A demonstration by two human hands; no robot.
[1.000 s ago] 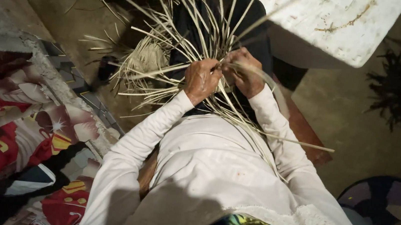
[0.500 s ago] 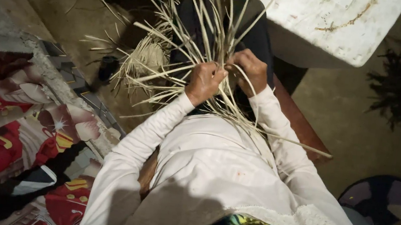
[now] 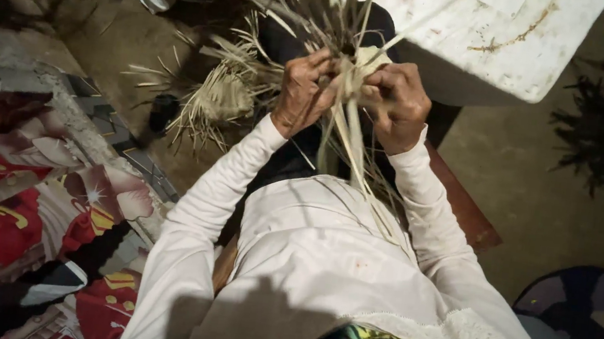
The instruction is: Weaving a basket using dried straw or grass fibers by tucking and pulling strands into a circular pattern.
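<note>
A white foam box (image 3: 484, 39), rectangular and marked with rusty brown stains, stands at the top right, just behind the raised hands; no labels, signs or screens can be made out

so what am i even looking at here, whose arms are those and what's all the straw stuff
This is one picture from a camera worn on a person's head, looking down at their own body, so the two arms in long white sleeves are the wearer's. There is no machine. The left hand and the right hand are raised close together, and both grip a bundle of pale dry strips that fan out above the fingers and trail down over the white top. Another clump of woven strips lies on the earthen floor by the left arm. A worn white slab sits ahead, and a red patterned cloth lies at the picture's left.
</note>
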